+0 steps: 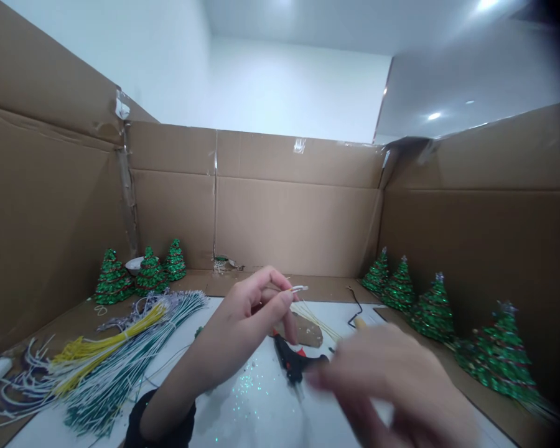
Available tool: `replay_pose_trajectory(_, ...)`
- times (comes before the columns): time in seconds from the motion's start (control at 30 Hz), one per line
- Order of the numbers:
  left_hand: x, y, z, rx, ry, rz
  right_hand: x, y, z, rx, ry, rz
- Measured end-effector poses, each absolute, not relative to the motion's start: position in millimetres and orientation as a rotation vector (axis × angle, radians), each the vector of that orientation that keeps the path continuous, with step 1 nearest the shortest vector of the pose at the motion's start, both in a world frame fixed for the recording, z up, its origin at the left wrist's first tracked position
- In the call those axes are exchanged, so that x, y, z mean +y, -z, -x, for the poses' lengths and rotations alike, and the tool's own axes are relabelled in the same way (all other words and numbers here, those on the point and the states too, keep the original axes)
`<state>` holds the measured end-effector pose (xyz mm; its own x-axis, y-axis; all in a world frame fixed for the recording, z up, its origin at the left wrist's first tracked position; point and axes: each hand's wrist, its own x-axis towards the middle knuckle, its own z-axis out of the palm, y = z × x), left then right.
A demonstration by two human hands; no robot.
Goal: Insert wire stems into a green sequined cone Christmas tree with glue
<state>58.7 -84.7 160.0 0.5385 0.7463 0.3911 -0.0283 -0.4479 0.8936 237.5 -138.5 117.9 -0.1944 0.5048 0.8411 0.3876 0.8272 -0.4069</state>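
Observation:
Over the middle of the table, my left hand (249, 317) pinches a short piece of thin white cord (300, 288) between thumb and fingertips. The cord's end points right, and a small yellowish spot shows by the fingertips. My right hand (396, 379) is in the right foreground, smeared by motion, so whether its fingers hold anything cannot be made out. Between and below the hands lies a black glue gun (292, 362) with red parts. Behind it sit a small piece of brown cardboard (310, 333) and some pale yellow strands (324, 320).
Bundled yellow cords (116, 339) and green-and-white cords (135, 358) lie at left. Glittery green trees stand at the left (112, 280) and right (436, 311). A black cable (356, 309) lies behind my right hand. Cardboard walls (298, 224) enclose the white table (242, 417), which has scattered green glitter.

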Motion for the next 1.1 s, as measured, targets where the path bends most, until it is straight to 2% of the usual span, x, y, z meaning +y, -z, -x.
replay_pose_trajectory(0.13,-83,-159,-61,0.490,-0.970,-1.762,-103,-145,-219,-1.682,-0.314,0.651)
replay_pose_trajectory(0.33,-79,-158,-65,0.478,-1.077,-1.760,-79,-133,-200,-1.530,-0.632,0.596)
replay_pose_trajectory(0.6,-56,-148,-75,0.588,-0.997,-1.806,-65,-129,-201,-1.228,-0.659,0.711)
replay_pose_trajectory(0.73,-44,-144,-82,0.596,-0.926,-1.816,-51,-128,-214,-1.146,-0.520,0.745)
replay_pose_trajectory(0.87,-37,-142,-84,0.658,-0.907,-1.848,-39,-128,-221,-1.141,-0.402,0.776)
replay_pose_trajectory(1.1,-33,-138,-79,0.788,-0.975,-1.954,-36,-128,-220,-1.205,-0.459,0.752)
